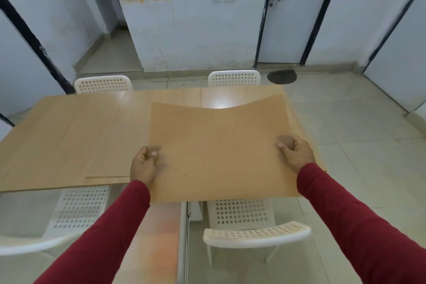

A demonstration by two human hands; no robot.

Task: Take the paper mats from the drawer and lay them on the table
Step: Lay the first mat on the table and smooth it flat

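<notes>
A brown paper mat [216, 147] is held flat above the right half of the light wooden table [57, 136], its near edge past the table's front edge and its far edge sagging in the middle. My left hand [144, 165] grips the mat's left edge, thumb on top. My right hand [296, 152] grips the right edge the same way. Another paper mat [108, 161] lies flat on the table just left of the held one, close to the front edge. The drawer is not in view.
Two white perforated chairs [249, 223] [76, 210] stand at the table's near side, and two more [103, 84] [234, 78] at the far side. A pale tiled floor [357, 122] spreads to the right. White walls and doors lie behind.
</notes>
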